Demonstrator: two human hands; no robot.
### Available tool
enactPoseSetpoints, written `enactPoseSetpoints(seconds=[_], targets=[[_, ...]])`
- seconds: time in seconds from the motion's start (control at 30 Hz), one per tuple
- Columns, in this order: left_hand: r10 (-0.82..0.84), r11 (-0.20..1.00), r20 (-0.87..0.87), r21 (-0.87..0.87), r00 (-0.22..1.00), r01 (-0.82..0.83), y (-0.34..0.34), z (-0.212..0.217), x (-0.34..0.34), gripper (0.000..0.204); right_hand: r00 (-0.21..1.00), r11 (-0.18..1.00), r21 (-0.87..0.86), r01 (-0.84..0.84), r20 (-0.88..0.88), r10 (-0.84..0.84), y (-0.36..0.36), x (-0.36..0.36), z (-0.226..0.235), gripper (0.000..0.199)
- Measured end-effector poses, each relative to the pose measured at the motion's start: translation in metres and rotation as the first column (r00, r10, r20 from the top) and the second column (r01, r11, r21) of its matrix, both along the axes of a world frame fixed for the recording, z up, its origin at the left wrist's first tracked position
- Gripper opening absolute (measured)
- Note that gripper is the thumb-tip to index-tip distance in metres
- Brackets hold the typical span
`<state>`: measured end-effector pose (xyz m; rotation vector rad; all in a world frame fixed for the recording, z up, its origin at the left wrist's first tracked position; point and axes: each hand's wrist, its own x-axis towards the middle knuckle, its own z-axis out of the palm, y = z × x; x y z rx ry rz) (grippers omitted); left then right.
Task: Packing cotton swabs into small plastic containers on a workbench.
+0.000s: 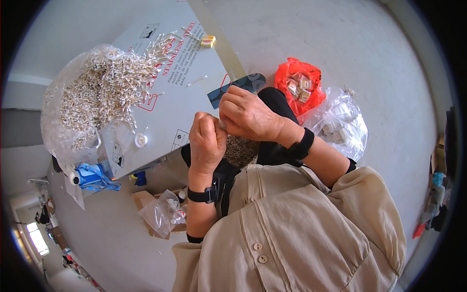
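Observation:
My left hand and my right hand meet at the table's near edge, both closed with fingers curled in. A tiny whitish bit shows where they touch; its kind is too small to tell. Below them, between my dark-clad legs, lies a speckled brown mass, partly hidden by my hands. On the table at left, a big heap of cotton swabs spills from a clear plastic bag. One loose swab lies nearer my hands. A small yellow box sits at the far edge.
A round white container stands near the table's left corner, with a blue strapped item beyond it. Right of my legs, a red bag holds small boxes, beside a clear bag. A cardboard box sits on the floor.

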<state>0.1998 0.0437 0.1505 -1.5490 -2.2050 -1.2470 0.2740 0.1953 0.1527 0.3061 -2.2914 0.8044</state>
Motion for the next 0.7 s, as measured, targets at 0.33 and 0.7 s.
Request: enactPoseSetpoints(seconds=[0.33, 0.7], targets=[[-0.015, 0.998, 0.019, 0.055, 1.0, 0.014, -0.009, 0.011, 0.002, 0.017, 0.996, 1.0, -0.001, 0.012, 0.094, -0.012, 0.013, 0.027, 0.007, 0.019], [0.089, 0.992, 0.029, 0.086, 0.996, -0.092, -0.025, 0.031, -0.001, 0.015, 0.889, 0.887, -0.314, 0.339, 0.416, -0.192, 0.032, 0.059, -0.018, 0.015]])
